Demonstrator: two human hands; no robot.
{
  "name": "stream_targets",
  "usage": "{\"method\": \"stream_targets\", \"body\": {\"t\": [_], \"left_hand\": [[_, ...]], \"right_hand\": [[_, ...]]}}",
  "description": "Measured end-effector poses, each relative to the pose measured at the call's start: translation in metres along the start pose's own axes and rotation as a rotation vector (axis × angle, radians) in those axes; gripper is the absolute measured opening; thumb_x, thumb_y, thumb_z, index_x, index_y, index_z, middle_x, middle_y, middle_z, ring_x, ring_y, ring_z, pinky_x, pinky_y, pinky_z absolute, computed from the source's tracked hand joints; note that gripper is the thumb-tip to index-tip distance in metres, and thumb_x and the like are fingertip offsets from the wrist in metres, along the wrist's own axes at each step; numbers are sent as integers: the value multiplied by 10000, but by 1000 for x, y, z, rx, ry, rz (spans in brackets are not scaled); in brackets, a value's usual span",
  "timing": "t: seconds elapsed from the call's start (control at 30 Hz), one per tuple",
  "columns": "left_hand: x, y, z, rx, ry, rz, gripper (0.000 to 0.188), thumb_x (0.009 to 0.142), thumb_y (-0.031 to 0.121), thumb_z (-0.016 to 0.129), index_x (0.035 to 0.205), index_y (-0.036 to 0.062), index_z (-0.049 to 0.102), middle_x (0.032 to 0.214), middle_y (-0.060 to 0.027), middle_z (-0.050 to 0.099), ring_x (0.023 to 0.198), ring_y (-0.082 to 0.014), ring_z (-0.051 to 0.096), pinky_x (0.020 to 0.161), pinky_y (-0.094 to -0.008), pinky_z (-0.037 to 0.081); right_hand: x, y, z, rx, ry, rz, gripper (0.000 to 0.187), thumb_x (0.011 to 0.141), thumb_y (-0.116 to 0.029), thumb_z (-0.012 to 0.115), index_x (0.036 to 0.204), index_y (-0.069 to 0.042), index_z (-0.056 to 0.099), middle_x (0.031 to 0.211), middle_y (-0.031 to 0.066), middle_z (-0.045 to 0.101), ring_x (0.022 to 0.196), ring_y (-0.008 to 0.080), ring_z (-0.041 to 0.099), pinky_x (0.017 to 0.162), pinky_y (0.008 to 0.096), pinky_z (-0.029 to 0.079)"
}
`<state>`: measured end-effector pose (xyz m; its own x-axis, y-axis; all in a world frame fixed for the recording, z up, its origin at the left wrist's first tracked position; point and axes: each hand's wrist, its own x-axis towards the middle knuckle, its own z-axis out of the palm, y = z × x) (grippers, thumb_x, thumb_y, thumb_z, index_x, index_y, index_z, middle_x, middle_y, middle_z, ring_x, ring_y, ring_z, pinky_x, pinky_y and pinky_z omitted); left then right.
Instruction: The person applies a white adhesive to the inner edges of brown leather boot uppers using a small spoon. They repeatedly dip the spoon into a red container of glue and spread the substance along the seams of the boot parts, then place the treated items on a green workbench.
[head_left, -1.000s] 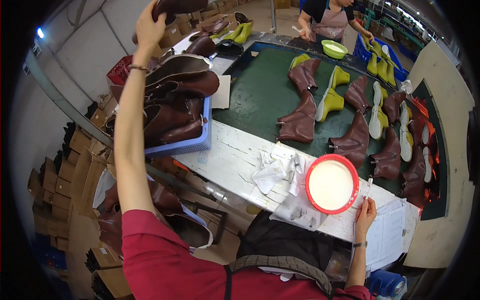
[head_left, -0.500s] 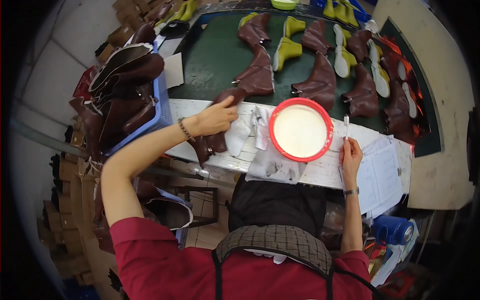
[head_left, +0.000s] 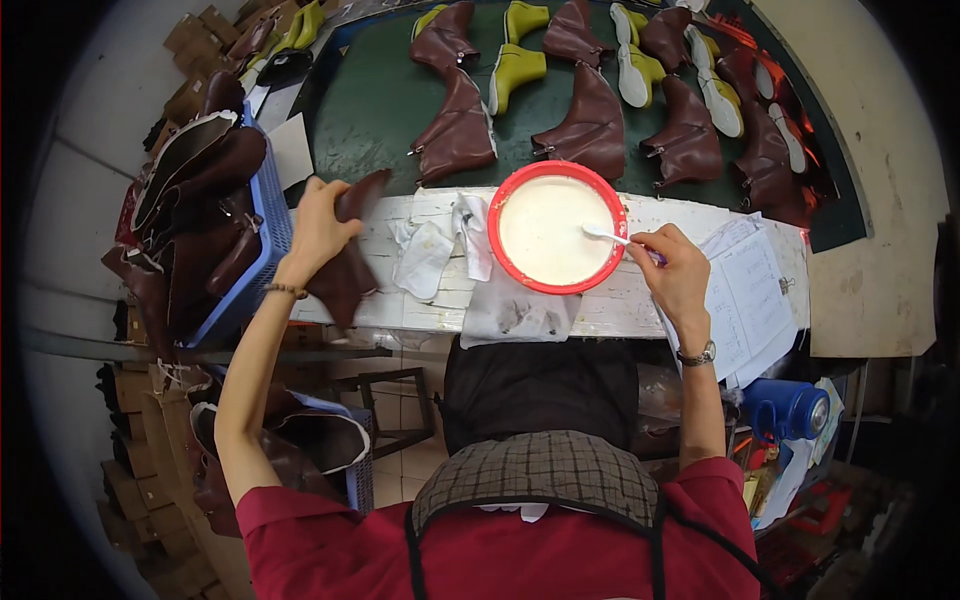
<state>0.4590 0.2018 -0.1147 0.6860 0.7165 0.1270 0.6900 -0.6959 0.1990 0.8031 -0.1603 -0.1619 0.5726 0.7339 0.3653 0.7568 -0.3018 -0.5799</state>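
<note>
Just right of a blue plastic crate (head_left: 272, 205), we grip a dark brown leather boot (head_left: 347, 272) in our left hand (head_left: 320, 232) at the white-painted wooden table (head_left: 425, 317); past crumpled white cloths (head_left: 424, 262), our right hand (head_left: 678, 272) pinches a slim white-and-purple brush (head_left: 607, 236) over a round red plastic bowl (head_left: 556, 288) of cream-coloured liquid (head_left: 548, 222).

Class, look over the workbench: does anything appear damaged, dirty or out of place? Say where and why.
The white bench looks worn: dark cracks and chips break up its surface. On the near side of the red bowl, a pale sheet carries dark smudges, as if stained.
</note>
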Motion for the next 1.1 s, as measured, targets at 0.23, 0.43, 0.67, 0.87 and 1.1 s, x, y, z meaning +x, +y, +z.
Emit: {"method": "stream_targets", "body": {"t": [0.23, 0.43, 0.67, 0.87, 1.1], "left_hand": [[-35, 42, 49, 444, -4, 211, 536, 804, 15, 719, 1316, 128, 610, 1139, -147, 587, 867, -325, 720, 704, -407, 620], [-54, 76, 84, 350, -105, 121, 511, 849, -14, 678, 1346, 58, 583, 1172, -167, 605, 935, -309, 709, 733, -360, 618], [-37, 103, 0, 57, 356, 523, 950, 740, 248, 889, 1548, 32, 439, 1338, -225, 590, 1130, -436, 619, 1034, -460, 500], [-8, 0, 68, -492, -33, 66, 953, 768, 286, 859, 1532, -57, 405, 1353, -296, 629, 1234, -418, 631, 1079, -431, 473], [15, 39, -30, -745, -290, -201, 403, 869, 65, 774, 1232, -86, 687, 1062, -98, 769, 894, -130, 700, 803, -294, 573]], "right_hand": [[0, -3, 3, -131, -45, -98, 126, 873, -234, 803, 918, -116, 797, 808, 30, 655, 651, 245, 655, 597, 369, 497], [-11, -10, 5, -11, -19, -31, 164, 874, -199, 819, 993, -93, 787, 828, 45, 659, 681, 218, 677, 604, 342, 510], [-8, 6, 0, 48, -16, 63, 197, 894, -169, 816, 1056, -63, 782, 804, 81, 651, 642, 205, 640, 584, 327, 487], [-6, 21, 7, 129, -125, 61, 135, 908, -134, 795, 989, -25, 798, 753, 82, 636, 623, 169, 555, 581, 311, 421], [-9, 26, 8, 290, -22, 86, 130, 906, -84, 785, 1012, -9, 799, 823, 64, 678, 698, 138, 598, 626, 298, 446]]}}
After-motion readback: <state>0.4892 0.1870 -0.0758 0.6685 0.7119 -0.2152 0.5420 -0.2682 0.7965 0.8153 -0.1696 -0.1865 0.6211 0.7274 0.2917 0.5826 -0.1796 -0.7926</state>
